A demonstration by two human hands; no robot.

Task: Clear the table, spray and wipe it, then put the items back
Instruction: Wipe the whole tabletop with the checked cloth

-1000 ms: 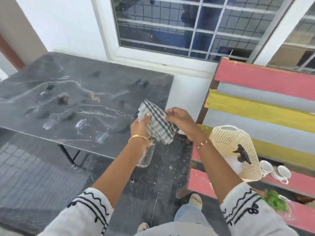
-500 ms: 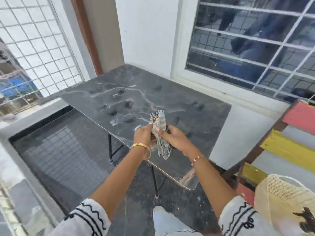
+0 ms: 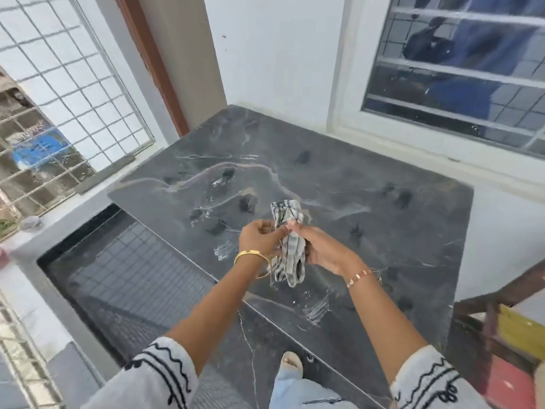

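Note:
A dark marble-patterned table (image 3: 339, 178) fills the middle of the view, bare on top with white streaks and dark smudges. Above its near edge I hold a grey-and-white checked cloth (image 3: 287, 246), bunched lengthwise and hanging down. My left hand (image 3: 259, 237) pinches its upper part. My right hand (image 3: 321, 246) grips it from the right side. Both hands are over the table's front half, not touching the surface.
A white wall and a barred window (image 3: 457, 69) stand behind the table. A grilled opening (image 3: 59, 113) and a grey ledge lie to the left. A colourful slatted bench (image 3: 513, 329) shows at the right edge. Dark floor lies below.
The view has swung left from the bench to the table. The cloth, spread between both hands a second ago, is now gathered into a narrow bunch over the table.

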